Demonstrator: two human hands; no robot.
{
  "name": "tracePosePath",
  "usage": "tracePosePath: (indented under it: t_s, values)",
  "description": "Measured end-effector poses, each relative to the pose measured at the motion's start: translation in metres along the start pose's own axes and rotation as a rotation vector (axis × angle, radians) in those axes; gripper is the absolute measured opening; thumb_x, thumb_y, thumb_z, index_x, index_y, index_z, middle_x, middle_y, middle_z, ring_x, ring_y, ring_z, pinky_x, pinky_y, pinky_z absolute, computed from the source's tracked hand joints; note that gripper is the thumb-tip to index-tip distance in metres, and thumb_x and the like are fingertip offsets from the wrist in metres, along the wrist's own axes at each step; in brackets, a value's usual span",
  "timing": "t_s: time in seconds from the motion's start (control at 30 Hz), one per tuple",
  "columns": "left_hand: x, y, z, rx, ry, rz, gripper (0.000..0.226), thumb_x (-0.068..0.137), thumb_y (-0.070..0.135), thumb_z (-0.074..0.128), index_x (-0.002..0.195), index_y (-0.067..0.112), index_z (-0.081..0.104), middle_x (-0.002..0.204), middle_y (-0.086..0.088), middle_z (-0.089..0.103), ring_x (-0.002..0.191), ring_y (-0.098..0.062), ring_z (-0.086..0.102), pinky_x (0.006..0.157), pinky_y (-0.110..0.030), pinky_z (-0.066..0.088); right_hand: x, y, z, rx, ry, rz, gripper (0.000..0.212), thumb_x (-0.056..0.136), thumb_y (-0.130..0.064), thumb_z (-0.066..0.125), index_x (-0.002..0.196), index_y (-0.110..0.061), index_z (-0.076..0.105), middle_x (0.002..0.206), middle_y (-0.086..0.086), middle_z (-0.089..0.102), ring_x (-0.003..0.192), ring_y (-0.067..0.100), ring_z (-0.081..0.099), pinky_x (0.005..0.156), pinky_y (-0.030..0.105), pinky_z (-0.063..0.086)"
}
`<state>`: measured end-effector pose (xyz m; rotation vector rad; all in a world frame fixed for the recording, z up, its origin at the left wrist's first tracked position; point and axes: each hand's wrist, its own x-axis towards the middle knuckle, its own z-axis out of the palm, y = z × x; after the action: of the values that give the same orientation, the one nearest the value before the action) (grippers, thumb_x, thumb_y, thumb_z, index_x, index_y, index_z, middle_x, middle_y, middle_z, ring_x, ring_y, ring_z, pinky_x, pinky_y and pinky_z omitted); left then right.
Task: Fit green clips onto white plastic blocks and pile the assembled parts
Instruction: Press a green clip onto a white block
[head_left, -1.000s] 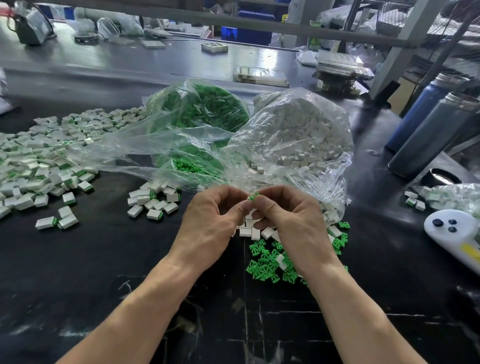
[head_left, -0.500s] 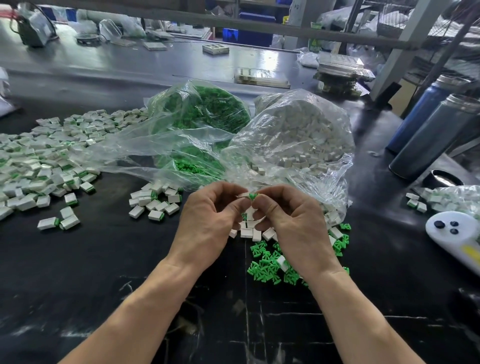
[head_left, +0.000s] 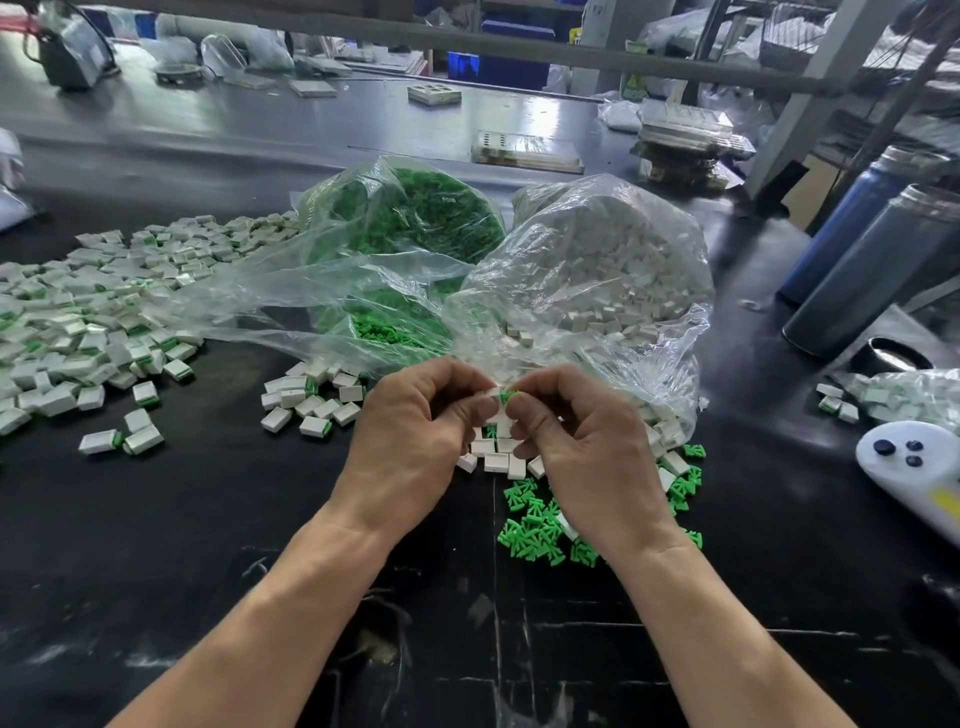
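The person's left hand (head_left: 410, 441) and right hand (head_left: 587, 457) meet above the black tabletop (head_left: 208, 545), fingertips together; the left grip pinches a small white plastic block (head_left: 492, 393), and the right grip pinches a small green plastic clip (head_left: 506, 397) against the block's end; whether the clip is fully seated cannot be told. Directly beneath the hands lie a few loose white blocks (head_left: 496, 460), and just nearer the person a scatter of loose green clips (head_left: 535, 525). Behind the hands sit two clear plastic bags, touching; the bag of green clips (head_left: 410, 223) on the left, the bag of white blocks (head_left: 597, 270) on the right. A small heap of assembled parts (head_left: 311, 400) lies left of the left hand; a far larger pile of assembled parts (head_left: 93, 317) spreads toward the left edge. At the right stand two tall dark metal flasks (head_left: 878, 270), and near them a white handheld controller (head_left: 914, 478).
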<state>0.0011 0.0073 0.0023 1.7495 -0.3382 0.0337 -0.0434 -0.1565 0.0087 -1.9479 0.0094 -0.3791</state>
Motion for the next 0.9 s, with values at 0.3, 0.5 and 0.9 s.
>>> tracePosePath:
  t_s: [0.3, 0.5, 0.9]
  values:
    - [0.003, 0.003, -0.008, 0.166, -0.055, 0.059, 0.024, 0.092, 0.010, 0.077, 0.089, 0.034, 0.073, 0.069, 0.018, 0.070, 0.064, 0.001, 0.064, 0.068, -0.025, 0.053, -0.001, -0.005, -0.001, -0.186, -0.026, -0.071, 0.003, 0.097, -0.017, 0.072, 0.098, -0.020, 0.072, 0.080, -0.011, 0.067, 0.075, 0.006, 0.064, 0.068, 0.022, 0.053]
    - [0.004, 0.003, -0.014, 0.288, -0.088, 0.094, 0.016, 0.093, 0.017, 0.077, 0.089, 0.032, 0.073, 0.074, 0.018, 0.071, 0.069, -0.001, 0.067, 0.069, -0.023, 0.055, -0.002, -0.009, 0.000, -0.245, -0.064, -0.089, 0.002, 0.098, -0.016, 0.070, 0.098, -0.018, 0.070, 0.083, -0.008, 0.066, 0.079, 0.011, 0.063, 0.073, 0.031, 0.054]
    - [0.001, 0.013, -0.014, 0.493, -0.093, 0.191, 0.009, 0.092, 0.016, 0.077, 0.093, 0.025, 0.074, 0.080, 0.019, 0.069, 0.079, 0.002, 0.064, 0.069, -0.009, 0.046, -0.004, -0.010, 0.004, -0.277, -0.056, -0.120, 0.002, 0.097, -0.014, 0.072, 0.098, -0.012, 0.073, 0.086, -0.006, 0.068, 0.081, 0.012, 0.064, 0.076, 0.032, 0.054]
